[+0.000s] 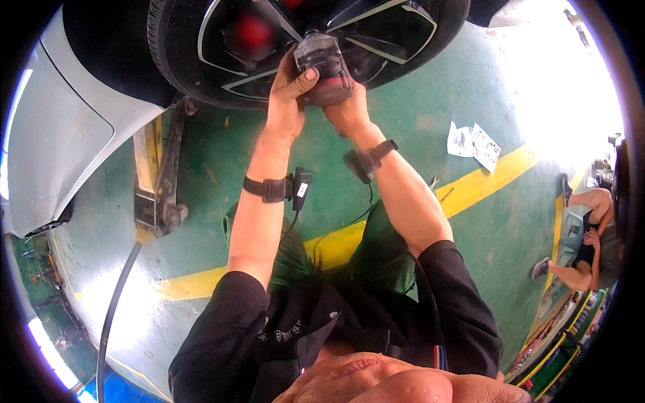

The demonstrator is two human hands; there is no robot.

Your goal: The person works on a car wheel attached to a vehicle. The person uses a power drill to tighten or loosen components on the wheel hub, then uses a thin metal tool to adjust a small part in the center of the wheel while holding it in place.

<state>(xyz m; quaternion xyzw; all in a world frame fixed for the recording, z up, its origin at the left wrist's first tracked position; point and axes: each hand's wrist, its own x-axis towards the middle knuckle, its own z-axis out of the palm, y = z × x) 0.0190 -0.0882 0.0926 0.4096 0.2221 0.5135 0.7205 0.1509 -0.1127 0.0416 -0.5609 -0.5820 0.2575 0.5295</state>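
From where I stand, the person's left hand (pixel 287 101) and right hand (pixel 349 111) are close together, both clasped around a dark power tool (pixel 322 64) raised in front of the middle of a car wheel (pixel 356 19); whether its nose touches, I can't tell. The step looks like lining up or running the tool there, and the next move seems to call for a steady, square hold.

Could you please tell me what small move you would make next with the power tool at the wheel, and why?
I would probably steady the power tool and check its seating first: the left hand and the right hand are both on it, its front end is near the middle of the wheel, and this view does not show whether it is seated.
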